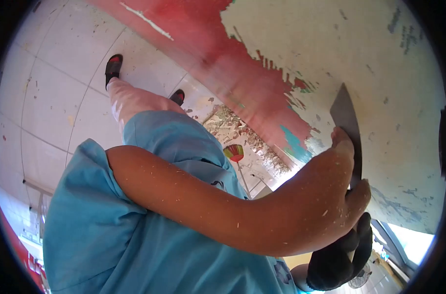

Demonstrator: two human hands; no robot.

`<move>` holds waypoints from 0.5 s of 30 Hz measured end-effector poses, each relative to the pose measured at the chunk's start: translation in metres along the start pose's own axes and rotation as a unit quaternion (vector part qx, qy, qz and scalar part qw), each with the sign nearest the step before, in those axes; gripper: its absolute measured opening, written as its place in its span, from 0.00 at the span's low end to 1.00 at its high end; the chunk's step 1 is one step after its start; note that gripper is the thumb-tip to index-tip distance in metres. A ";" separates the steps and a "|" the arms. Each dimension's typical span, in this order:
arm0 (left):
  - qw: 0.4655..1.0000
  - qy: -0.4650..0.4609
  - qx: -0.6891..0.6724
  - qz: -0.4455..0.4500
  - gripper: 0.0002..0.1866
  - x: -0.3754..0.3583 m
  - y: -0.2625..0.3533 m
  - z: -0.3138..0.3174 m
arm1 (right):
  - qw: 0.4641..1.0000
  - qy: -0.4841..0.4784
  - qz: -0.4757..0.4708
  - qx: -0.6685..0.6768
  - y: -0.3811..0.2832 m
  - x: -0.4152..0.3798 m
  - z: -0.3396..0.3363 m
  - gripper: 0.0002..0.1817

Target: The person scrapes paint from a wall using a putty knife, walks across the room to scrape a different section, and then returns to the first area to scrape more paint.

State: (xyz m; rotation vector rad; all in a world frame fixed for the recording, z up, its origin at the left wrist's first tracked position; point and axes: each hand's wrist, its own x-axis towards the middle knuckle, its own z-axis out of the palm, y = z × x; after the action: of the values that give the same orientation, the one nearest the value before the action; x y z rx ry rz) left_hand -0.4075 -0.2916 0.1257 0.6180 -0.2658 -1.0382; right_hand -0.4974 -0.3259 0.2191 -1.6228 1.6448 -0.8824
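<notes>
A scraper with a long grey metal blade (348,115) lies against a wall panel (399,98), its pointed corner toward the top of the view. My left hand (343,166) is bare and closed on the blade, one fingertip near its upper part and another lower down; flecks of debris dot the forearm. Just below, my right hand (338,259), in a black glove, is closed around the handle, most of which is hidden. Red paint (208,44) with a ragged edge covers part of the panel, beside the pale surface and a small teal patch (296,144).
Paint chips and rubble (237,132) lie on the tiled floor (56,98) along the wall base. A red and green object on a thin stick (234,152) is near them. My feet in dark sandals (113,66) stand on the tiles. A window-like frame (394,245) is at the lower right.
</notes>
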 end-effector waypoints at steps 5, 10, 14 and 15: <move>0.994 -0.037 0.045 0.098 0.16 -0.005 -0.018 -0.011 | 0.799 -0.386 0.412 0.208 -0.022 0.014 -0.019 0.24; 0.988 -0.030 0.007 -0.150 0.13 -0.030 0.006 -0.027 | 0.705 -0.435 0.430 0.359 0.003 -0.022 -0.012 0.23; 0.998 -0.021 -0.048 -0.046 0.12 0.000 -0.019 -0.047 | 0.651 -0.477 0.489 0.332 0.021 0.018 0.004 0.15; 0.998 0.029 -0.046 -0.038 0.12 0.002 -0.029 -0.056 | 0.643 -0.485 0.494 0.328 0.037 0.024 -0.002 0.16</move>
State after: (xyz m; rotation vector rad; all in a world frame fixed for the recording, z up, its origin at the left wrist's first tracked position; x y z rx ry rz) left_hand -0.4005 -0.2842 0.0636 0.5781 -0.1437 -1.0978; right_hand -0.5207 -0.3495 0.1896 -0.2999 0.9158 0.0817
